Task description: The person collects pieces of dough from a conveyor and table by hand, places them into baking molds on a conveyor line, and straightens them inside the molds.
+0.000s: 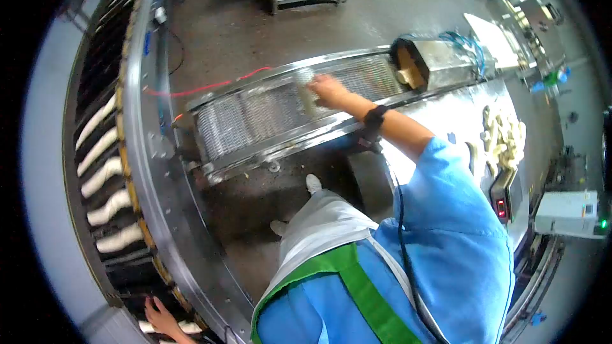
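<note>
My right hand [329,92] reaches out over a metal mesh belt [242,121]. Its fingers are closed at a pale, long dough-like strip [306,89], smeared by motion, which lies across the belt's width. Low at the left, my left hand [162,318] is over a dark conveyor [131,274], fingers stretched out and apart. Just beside it lies a white dough strip [190,327], partly hidden by the hand. Further up that conveyor, several similar white strips [115,207] rest in separate dark slots.
A steel rail [153,172] borders the dark conveyor. At the right, a pile of pale strips [500,140] lies on a steel table [414,159] near a red digital display [502,207]. A metal housing [446,64] covers the mesh belt's far end. A red cord [210,86] runs behind the belt.
</note>
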A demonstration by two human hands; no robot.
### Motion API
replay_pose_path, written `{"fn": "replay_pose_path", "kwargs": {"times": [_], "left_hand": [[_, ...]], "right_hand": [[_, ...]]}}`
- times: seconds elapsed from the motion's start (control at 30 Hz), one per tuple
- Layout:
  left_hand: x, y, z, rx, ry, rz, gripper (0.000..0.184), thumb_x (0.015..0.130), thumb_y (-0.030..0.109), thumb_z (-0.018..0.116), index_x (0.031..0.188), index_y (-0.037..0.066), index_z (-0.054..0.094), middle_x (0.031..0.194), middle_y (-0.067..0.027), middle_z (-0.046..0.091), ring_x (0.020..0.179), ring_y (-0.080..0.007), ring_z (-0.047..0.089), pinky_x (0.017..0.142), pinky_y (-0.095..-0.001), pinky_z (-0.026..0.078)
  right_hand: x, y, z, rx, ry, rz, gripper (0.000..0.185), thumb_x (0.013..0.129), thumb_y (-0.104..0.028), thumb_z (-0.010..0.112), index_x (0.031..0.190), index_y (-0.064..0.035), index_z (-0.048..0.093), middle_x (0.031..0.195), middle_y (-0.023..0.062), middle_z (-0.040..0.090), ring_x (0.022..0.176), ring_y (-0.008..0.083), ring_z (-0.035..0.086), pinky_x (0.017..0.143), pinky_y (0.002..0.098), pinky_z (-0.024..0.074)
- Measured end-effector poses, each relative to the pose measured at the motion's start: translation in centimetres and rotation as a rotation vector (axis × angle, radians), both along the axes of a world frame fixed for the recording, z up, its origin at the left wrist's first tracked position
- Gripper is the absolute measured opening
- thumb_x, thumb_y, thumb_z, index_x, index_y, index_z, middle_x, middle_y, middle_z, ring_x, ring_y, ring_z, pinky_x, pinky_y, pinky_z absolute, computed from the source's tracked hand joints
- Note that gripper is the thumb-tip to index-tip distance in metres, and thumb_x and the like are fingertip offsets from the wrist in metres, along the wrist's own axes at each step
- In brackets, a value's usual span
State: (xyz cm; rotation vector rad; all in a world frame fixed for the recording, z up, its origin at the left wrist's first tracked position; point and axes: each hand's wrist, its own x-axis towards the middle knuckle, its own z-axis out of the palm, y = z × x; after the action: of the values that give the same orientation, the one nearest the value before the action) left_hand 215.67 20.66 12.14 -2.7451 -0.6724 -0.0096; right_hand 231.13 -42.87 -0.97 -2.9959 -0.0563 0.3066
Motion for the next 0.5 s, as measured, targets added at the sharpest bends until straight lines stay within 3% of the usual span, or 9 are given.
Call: {"fn": "replay_pose_path", "kwargs": {"times": [0.07, 0.17, 0.2, 0.23, 0.33, 0.37, 0.4, 0.43, 0.5], "left_hand": [[5.8, -2.0, -1.2, 0.003, -0.046, -0.263, 0.034, 0.079, 0.039, 0.044, 0.103, 0.016, 0.052, 0.106, -0.0072, 0.051, 0.102, -0.0247, 0.043, 0.08, -0.0348, 0.035], [11.3, -10.4, -1.1, -0.301, 0.037, -0.456, 0.033, 0.077, 0.028, 0.05, 0.103, 0.009, 0.051, 0.103, -0.013, 0.05, 0.098, -0.0283, 0.044, 0.082, -0.0341, 0.035], [12.1, -12.1, -3.2, -0.296, -0.044, -0.596, 0.031, 0.076, 0.025, 0.051, 0.101, 0.007, 0.052, 0.102, -0.0134, 0.05, 0.099, -0.0294, 0.043, 0.084, -0.0362, 0.033], [11.8, -16.5, -2.4, -0.354, -0.051, -0.579, 0.03, 0.075, 0.023, 0.053, 0.1, 0.007, 0.053, 0.101, -0.0138, 0.051, 0.101, -0.0302, 0.041, 0.087, -0.0384, 0.03], [9.1, -20.7, -3.4, -0.578, -0.027, -0.587, 0.027, 0.071, 0.023, 0.056, 0.094, 0.007, 0.056, 0.1, -0.0121, 0.052, 0.103, -0.0286, 0.041, 0.087, -0.0384, 0.03], [7.5, -21.0, -3.3, -0.59, -0.04, -0.589, 0.027, 0.071, 0.024, 0.056, 0.093, 0.008, 0.056, 0.099, -0.0109, 0.053, 0.104, -0.0278, 0.041, 0.087, -0.0394, 0.03], [6.4, -20.8, -4.6, -0.586, -0.109, -0.607, 0.027, 0.072, 0.025, 0.055, 0.093, 0.008, 0.056, 0.1, -0.0094, 0.053, 0.104, -0.0274, 0.041, 0.087, -0.0398, 0.031], [6.2, -19.4, -4.3, -0.564, -0.076, -0.511, 0.029, 0.073, 0.027, 0.053, 0.096, 0.009, 0.055, 0.106, -0.0087, 0.05, 0.107, -0.0265, 0.038, 0.088, -0.0401, 0.029], [4.2, -17.3, -4.9, -0.563, -0.074, -0.366, 0.031, 0.075, 0.028, 0.051, 0.099, 0.01, 0.053, 0.112, -0.0084, 0.045, 0.111, -0.0261, 0.033, 0.089, -0.0413, 0.027]], "right_hand": [[-3.2, -7.5, -0.8, -0.153, -0.07, -0.233, 0.049, 0.062, -0.008, 0.056, 0.109, -0.0138, 0.043, 0.1, 0.0132, 0.044, 0.094, 0.0314, 0.044, 0.074, 0.0393, 0.0414], [-7.7, -17.9, -4.7, -0.417, -0.15, -0.405, 0.043, 0.066, -0.01, 0.051, 0.108, -0.0198, 0.045, 0.096, 0.0113, 0.046, 0.086, 0.0297, 0.046, 0.069, 0.0395, 0.042], [-8.2, -19.2, -1.8, -0.269, 0.117, -0.574, 0.036, 0.07, -0.014, 0.048, 0.106, -0.0216, 0.047, 0.101, 0.0114, 0.046, 0.09, 0.0286, 0.046, 0.072, 0.0416, 0.0399], [-9.7, -19.7, -1.8, -0.454, -0.004, -0.509, 0.025, 0.074, -0.021, 0.051, 0.099, -0.0181, 0.052, 0.094, 0.0091, 0.049, 0.091, 0.0252, 0.048, 0.067, 0.0367, 0.045], [-10.1, -24.6, -5.5, -0.154, -0.226, -0.457, 0.036, 0.076, -0.033, 0.049, 0.109, -0.0187, 0.047, 0.112, 0.0113, 0.043, 0.1, 0.0281, 0.044, 0.078, 0.0374, 0.0396], [-9.6, -18.9, 1.9, -0.326, -0.045, -0.343, 0.04, 0.074, -0.031, 0.052, 0.111, -0.016, 0.046, 0.108, 0.0134, 0.046, 0.096, 0.0276, 0.046, 0.077, 0.0353, 0.0402], [-10.3, -24.5, -2.5, -0.27, -0.128, -0.19, 0.043, 0.071, -0.028, 0.054, 0.111, -0.0121, 0.045, 0.108, 0.0148, 0.047, 0.093, 0.0287, 0.048, 0.078, 0.035, 0.0401], [-7.6, -23.4, -0.7, -0.265, 0.108, -0.204, 0.045, 0.069, -0.022, 0.055, 0.111, -0.0104, 0.045, 0.107, 0.0151, 0.048, 0.092, 0.0292, 0.048, 0.077, 0.035, 0.0406], [-7.8, -26.5, 0.2, -0.047, 0.081, -0.212, 0.049, 0.065, -0.019, 0.058, 0.11, -0.0042, 0.044, 0.105, 0.0142, 0.05, 0.092, 0.0277, 0.049, 0.075, 0.0328, 0.0406]]}}
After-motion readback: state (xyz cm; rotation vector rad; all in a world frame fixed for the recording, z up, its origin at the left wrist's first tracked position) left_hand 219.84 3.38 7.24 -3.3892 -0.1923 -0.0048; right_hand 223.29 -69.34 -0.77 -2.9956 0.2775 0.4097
